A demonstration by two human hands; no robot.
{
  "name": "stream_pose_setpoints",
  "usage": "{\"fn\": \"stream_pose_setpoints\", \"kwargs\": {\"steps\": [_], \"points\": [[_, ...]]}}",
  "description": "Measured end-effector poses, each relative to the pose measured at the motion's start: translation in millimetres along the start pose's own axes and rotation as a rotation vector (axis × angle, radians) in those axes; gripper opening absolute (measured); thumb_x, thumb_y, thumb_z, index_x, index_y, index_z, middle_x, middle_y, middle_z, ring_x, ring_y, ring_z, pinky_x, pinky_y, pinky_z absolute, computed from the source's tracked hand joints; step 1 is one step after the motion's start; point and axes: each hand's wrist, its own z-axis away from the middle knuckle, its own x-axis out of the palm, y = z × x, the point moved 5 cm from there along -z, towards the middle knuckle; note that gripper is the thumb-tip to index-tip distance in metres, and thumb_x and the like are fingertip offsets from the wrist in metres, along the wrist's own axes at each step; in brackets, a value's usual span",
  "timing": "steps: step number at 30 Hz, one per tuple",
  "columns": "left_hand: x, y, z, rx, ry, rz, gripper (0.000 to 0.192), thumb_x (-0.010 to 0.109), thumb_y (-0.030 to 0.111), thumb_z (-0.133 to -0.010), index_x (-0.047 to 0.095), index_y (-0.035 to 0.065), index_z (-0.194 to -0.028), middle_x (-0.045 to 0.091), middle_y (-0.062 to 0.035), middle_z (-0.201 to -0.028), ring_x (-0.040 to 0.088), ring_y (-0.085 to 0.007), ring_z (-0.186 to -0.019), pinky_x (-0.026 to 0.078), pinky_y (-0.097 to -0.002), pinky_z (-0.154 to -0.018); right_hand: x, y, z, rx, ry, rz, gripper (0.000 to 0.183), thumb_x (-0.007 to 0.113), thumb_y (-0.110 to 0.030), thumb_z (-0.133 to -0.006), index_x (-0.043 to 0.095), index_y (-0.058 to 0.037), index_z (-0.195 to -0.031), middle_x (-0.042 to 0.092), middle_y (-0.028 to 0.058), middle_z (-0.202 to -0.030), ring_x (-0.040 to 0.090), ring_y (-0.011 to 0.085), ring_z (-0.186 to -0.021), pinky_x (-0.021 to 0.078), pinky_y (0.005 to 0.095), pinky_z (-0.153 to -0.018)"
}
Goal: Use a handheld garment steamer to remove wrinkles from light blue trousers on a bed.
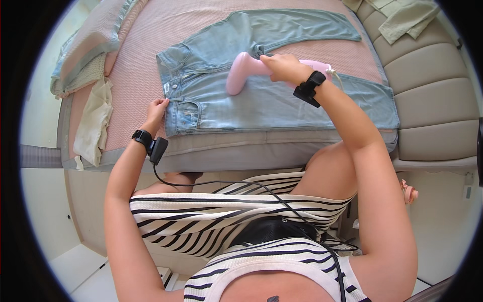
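A pair of light blue jeans (241, 111) lies spread on a pink quilted bedcover (132, 64), waistband to the left and legs stretching right. My left hand (155, 111) pinches the edge of the waistband near a belt loop, below the metal button. In my right hand (288, 68) is a pink handheld garment steamer (241, 73), gripped by its handle. The steamer's head is over the upper part of the nearer leg; whether it touches the denim I cannot tell. A pale cord (338, 79) leaves the handle's rear end.
The padded headboard (434, 109) borders the bed on the right, with pale folded cloth (409, 22) on top. A cream garment (92, 122) and bunched pink bedding (90, 41) occupy the left side. A black cable (226, 182) runs from my left wrist device across my lap.
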Motion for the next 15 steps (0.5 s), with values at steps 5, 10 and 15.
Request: {"fn": "stream_pose_setpoints", "kwargs": {"steps": [5,10,15], "points": [[1.1,2.7,5.0,0.002,0.013,-0.005,0.024,0.061,0.025,-0.082,0.061,0.0011,-0.084,0.054,0.0007,-0.066,0.044,-0.0072,-0.056,0.035,-0.0243,-0.05,-4.6,13.3,8.1,0.08,-0.05,0.007,0.037,0.065,-0.006,-0.068,0.045,-0.0051,-0.099,0.059,0.0153,-0.087,0.057,0.0341,-0.085,0.0459,0.0423,-0.069],[5.1,11.8,9.9,-0.074,-0.048,0.03,0.028,0.062,0.028,-0.081,0.062,0.0005,-0.089,0.053,0.0004,-0.066,0.044,-0.0088,-0.055,0.035,-0.0251,-0.049,0.5,11.0,0.8,0.0,0.028,0.035,0.037,0.066,-0.006,-0.067,0.045,-0.0049,-0.098,0.059,0.0149,-0.085,0.058,0.0334,-0.084,0.0458,0.042,-0.068],[5.3,-2.5,-1.7,-0.177,-0.034,0.135,0.031,0.061,0.029,-0.082,0.06,0.0008,-0.095,0.054,-0.0006,-0.067,0.046,-0.011,-0.055,0.036,-0.0261,-0.049,4.2,7.1,-4.6,0.028,0.006,-0.006,0.037,0.066,-0.007,-0.068,0.045,-0.0048,-0.098,0.059,0.0153,-0.084,0.058,0.0339,-0.083,0.0456,0.0423,-0.068]]}}
